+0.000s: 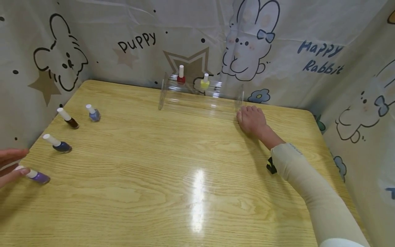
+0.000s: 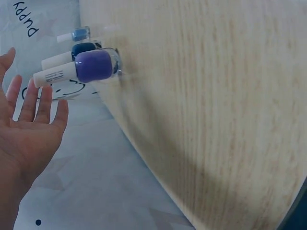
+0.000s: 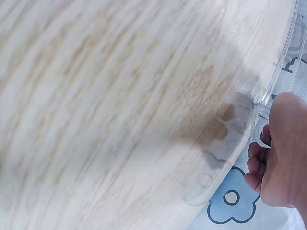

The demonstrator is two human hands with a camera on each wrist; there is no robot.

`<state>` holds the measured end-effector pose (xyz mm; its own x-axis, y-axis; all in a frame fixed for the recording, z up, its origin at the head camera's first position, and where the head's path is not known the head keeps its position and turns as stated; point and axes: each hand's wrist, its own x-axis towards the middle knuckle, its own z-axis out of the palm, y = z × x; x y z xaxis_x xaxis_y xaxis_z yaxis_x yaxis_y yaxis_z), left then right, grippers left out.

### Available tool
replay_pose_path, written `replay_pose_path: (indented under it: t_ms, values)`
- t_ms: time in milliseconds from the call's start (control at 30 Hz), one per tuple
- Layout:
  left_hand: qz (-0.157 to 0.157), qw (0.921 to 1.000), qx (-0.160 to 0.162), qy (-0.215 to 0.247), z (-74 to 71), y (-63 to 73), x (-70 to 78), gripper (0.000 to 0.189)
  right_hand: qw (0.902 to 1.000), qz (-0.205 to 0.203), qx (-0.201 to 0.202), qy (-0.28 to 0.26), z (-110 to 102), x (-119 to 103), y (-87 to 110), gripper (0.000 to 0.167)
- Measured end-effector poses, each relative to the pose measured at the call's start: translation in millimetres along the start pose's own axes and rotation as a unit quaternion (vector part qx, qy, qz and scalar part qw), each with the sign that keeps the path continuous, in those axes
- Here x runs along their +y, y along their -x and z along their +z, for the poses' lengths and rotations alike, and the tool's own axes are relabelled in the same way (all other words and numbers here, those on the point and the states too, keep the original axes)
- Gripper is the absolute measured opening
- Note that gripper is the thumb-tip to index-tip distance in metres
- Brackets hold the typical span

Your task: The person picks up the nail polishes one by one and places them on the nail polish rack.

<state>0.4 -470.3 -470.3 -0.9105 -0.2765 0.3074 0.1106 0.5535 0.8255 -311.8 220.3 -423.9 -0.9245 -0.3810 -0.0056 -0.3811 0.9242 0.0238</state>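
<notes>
My left hand (image 1: pixel 10 175) is at the left table edge, its fingers extended and spread around the white cap of a purple nail polish bottle (image 1: pixel 41 177). In the left wrist view the palm shows, and the fingers are not closed on the bottle. At the back right, my right hand (image 1: pixel 252 120) grips the lower right end of a clear acrylic display rack (image 1: pixel 191 100) with curled fingers; its fingertips are partly hidden. On the rack's upper step stand a red nail polish bottle (image 1: pixel 181 79) and a yellow nail polish bottle (image 1: pixel 205 83).
Along the left side stand a dark blue polish bottle (image 1: pixel 62 147), a dark brown one (image 1: pixel 72 122) and a light blue one (image 1: pixel 95 115). A small black object (image 1: pixel 271 166) lies beside the right sleeve. A printed curtain (image 1: pixel 139 20) hangs behind the wooden table (image 1: pixel 148 164).
</notes>
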Motion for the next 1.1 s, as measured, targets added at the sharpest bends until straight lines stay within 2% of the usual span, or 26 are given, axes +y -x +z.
replay_pose_path:
  t_ms: [33, 167, 267, 400, 567, 733, 867, 1100]
  values:
    - [-0.002, 1.0, 0.0, 0.004, 2.0, 1.4, 4.9, 0.063, 1.0, -0.001, 0.002, 0.001, 0, 0, 0.0, 0.04]
    - [-0.011, 0.9997, -0.009, 0.022, 4.2, 5.2, 7.6, 0.065, 1.0, -0.003, 0.001, 0.005, -1, 1, 0.0, 0.04]
    - [-0.009, 0.9998, -0.017, 0.003, 5.9, 7.0, 7.4, 0.066, 1.0, -0.001, -0.002, 0.008, -1, 1, 0.2, 0.041]
    - [0.004, 0.9994, -0.032, -0.012, 8.5, 7.4, 8.0, 0.065, 1.0, -0.003, -0.004, 0.008, -1, 1, -0.6, 0.042]
    - [0.027, 0.9982, -0.051, 0.014, 11.8, 6.8, 14.3, 0.065, 0.9999, -0.005, -0.002, 0.013, 0, 2, -0.9, 0.041]
    - [0.034, 0.9973, -0.06, 0.028, 14.5, 7.1, 27.4, 0.062, 0.9999, -0.006, 0.006, 0.013, -1, 1, -0.2, 0.039]
    - [0.037, 0.995, -0.081, 0.046, 15.1, 7.0, 34.9, 0.059, 0.9999, -0.006, 0.007, 0.012, -1, 2, -0.1, 0.038]
    - [0.05, 0.9929, -0.105, 0.024, 19.1, 8.0, 33.9, 0.057, 1.0, -0.004, -0.003, 0.008, -1, 2, -0.3, 0.039]
